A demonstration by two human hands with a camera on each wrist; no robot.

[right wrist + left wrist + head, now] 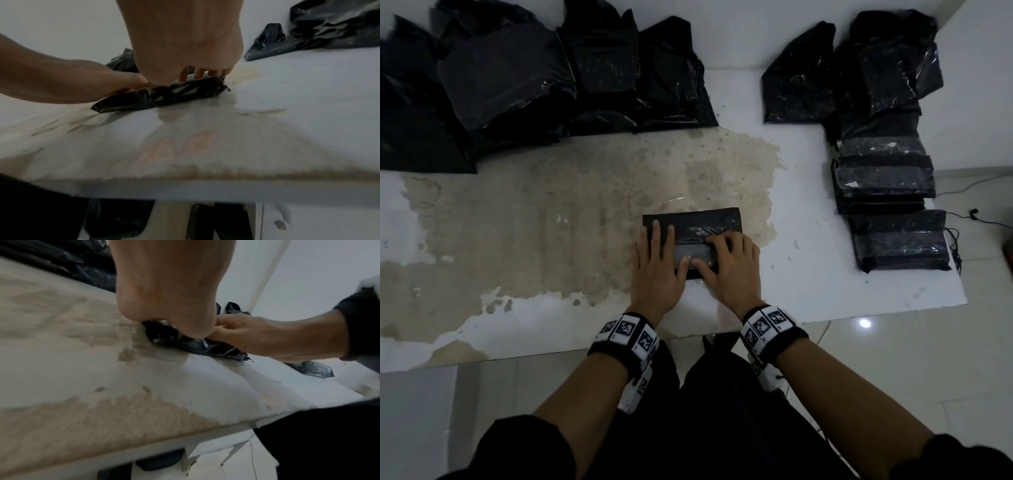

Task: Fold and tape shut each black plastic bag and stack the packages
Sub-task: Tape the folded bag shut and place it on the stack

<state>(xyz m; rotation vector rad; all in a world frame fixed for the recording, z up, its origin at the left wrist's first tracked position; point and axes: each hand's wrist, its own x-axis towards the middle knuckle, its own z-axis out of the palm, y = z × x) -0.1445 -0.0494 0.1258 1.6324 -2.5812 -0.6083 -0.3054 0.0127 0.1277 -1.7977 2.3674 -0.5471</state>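
Head view: a folded black plastic bag package [693, 226] lies flat on the worn white table [808, 274], near the front edge, on the boundary of the table's bare beige patch. A strip of clear tape [690, 253] crosses the package's near half. The left hand [655, 270] rests on the package's left part, fingers straight and slightly spread, pressing down. The right hand [732, 267] covers the right part; its fingers are bent at the knuckles with the tips pressing on the plastic and tape. Whether they pinch anything cannot be told.

Right wrist view: the package [162, 95] sits flat under both hands, fingertips [198, 74] touching its top.

A heap of loose black plastic bags [517, 78] occupies the far left of the table. A stack of taped black packages [887, 192] stands at the right edge, well apart from the hands.
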